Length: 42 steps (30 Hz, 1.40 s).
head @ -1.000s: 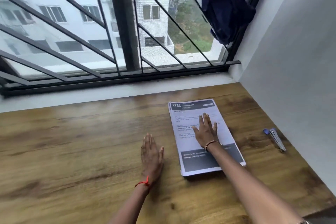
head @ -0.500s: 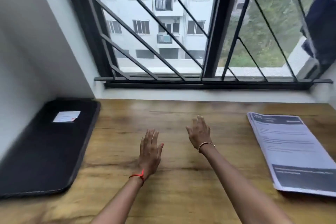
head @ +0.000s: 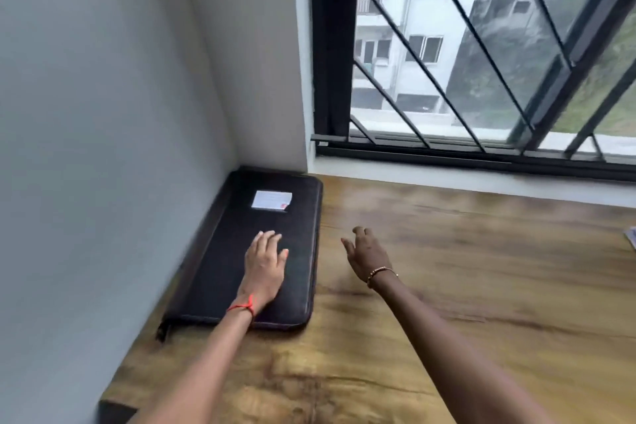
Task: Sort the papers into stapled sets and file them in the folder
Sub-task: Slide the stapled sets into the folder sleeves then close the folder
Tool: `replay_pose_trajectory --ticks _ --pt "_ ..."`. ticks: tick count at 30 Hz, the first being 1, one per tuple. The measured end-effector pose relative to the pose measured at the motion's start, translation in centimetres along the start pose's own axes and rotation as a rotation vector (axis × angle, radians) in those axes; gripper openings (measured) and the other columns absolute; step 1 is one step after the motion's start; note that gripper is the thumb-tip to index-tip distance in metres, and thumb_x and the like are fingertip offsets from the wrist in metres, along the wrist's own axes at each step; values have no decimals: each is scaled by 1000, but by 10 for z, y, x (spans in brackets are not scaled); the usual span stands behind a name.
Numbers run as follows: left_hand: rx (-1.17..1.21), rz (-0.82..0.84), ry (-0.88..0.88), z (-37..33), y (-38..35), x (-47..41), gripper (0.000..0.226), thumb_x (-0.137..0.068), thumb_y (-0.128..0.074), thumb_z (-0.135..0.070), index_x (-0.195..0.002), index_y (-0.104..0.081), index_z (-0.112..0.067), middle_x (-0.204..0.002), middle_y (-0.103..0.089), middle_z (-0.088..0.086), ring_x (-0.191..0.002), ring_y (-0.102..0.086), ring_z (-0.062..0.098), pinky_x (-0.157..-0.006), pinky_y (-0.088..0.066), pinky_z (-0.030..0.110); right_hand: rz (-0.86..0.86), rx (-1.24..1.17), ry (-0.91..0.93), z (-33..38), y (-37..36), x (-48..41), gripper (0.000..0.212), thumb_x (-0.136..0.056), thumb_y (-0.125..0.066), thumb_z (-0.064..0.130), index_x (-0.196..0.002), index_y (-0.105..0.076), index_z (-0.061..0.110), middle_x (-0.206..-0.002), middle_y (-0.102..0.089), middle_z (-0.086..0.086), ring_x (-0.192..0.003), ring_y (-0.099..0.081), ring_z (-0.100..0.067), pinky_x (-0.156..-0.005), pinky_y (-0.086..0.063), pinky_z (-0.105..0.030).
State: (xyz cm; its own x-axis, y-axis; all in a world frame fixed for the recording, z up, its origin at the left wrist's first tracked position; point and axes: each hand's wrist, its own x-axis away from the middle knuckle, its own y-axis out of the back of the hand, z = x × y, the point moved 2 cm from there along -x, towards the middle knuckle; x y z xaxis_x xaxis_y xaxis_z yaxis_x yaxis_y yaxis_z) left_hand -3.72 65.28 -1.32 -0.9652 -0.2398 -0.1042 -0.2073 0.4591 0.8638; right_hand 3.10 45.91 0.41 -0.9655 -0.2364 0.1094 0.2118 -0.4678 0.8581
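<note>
My left grip (head: 265,265) lies flat on the black folder (head: 296,217), fingers straight and holding nothing. The folder sits on the worktop (head: 481,268), in the corner against the wall. My right grip (head: 368,255) hangs over the wood just beside it, fingers loosely apart and empty.

**Cut off, covered, unreadable**

Papers (head: 632,239): only a corner shows at the right edge. Folder (head: 223,268) label (head: 272,200): print too small to read. My left hand (head: 265,268) covers part of the folder; its wall side is blurred.
</note>
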Motion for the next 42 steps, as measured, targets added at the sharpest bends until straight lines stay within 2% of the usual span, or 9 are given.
replay_pose_trajectory --ticks 2,6,11,16,20,26,31,37,42 --pt "-16 -29 31 22 9 -1 39 -96 -47 -19 -131 -47 -2 -141 -40 14 -137 -27 29 -113 -19 39 20 -4 1 18 -13 2 39 -98 -40 31 -125 -43 3 -128 -46 -17 -116 -48 -35 -90 -41 -41" --pt "-95 -35 137 54 19 1 43 -95 -49 -22 -134 -44 -3 -143 -35 16 -137 -25 31 -111 -23 44 74 10 -35 41 -38 6 38 -98 -39 32 -122 -42 3 -128 -43 -17 -116 -49 -36 -89 -42 -43" --pt "-86 -13 415 81 32 0 60 -95 -46 -31 -144 -24 -3 -151 -17 20 -139 -15 36 -111 -18 49 100 -9 -105 60 -57 5 47 -98 -37 29 -131 -38 -5 -135 -40 -21 -126 -38 -34 -105 -29 -38" --pt "-8 10 587 94 36 1 73 -93 -49 -39 -144 -18 2 -145 -27 22 -134 -25 37 -106 -25 51 52 -121 -270 69 -69 -1 46 -95 -46 29 -124 -42 -6 -130 -43 -22 -123 -38 -34 -102 -30 -34" --pt "21 7 629 99 41 -6 72 -90 -56 -39 -139 -27 4 -140 -34 24 -129 -32 38 -102 -29 47 29 -331 -462 68 -69 -10 51 -89 -55 35 -121 -49 -4 -130 -44 -25 -123 -39 -38 -101 -35 -39" --pt "150 3 689 98 45 -15 64 -81 -63 -50 -114 -53 3 -122 -51 26 -112 -50 41 -92 -44 44 -10 -500 -613 55 -61 -16 54 -82 -63 43 -115 -54 1 -128 -48 -21 -121 -42 -38 -102 -38 -42" --pt "286 -80 723 95 31 -11 80 -55 -58 -72 -97 -62 -4 -104 -64 18 -92 -61 35 -83 -51 45 -62 -635 -663 38 -46 -17 61 -80 -65 44 -119 -50 0 -129 -49 -18 -123 -40 -35 -101 -38 -40" --pt "495 -83 717 30 24 -7 58 -71 -72 -42 -97 -59 7 -101 -63 18 -96 -60 36 -84 -47 37 -191 -664 -709 1 -19 -7 58 -77 -68 43 -110 -57 -4 -124 -53 -20 -122 -38 -36 -100 -34 -41" --pt "434 -86 611 6 -34 -11 84 -45 -57 -69 -95 -65 -2 -97 -67 15 -92 -61 32 -83 -51 44 -327 -634 -814 -48 5 25 59 -75 -70 41 -111 -58 -4 -126 -52 -19 -126 -35 -36 -102 -29 -43"
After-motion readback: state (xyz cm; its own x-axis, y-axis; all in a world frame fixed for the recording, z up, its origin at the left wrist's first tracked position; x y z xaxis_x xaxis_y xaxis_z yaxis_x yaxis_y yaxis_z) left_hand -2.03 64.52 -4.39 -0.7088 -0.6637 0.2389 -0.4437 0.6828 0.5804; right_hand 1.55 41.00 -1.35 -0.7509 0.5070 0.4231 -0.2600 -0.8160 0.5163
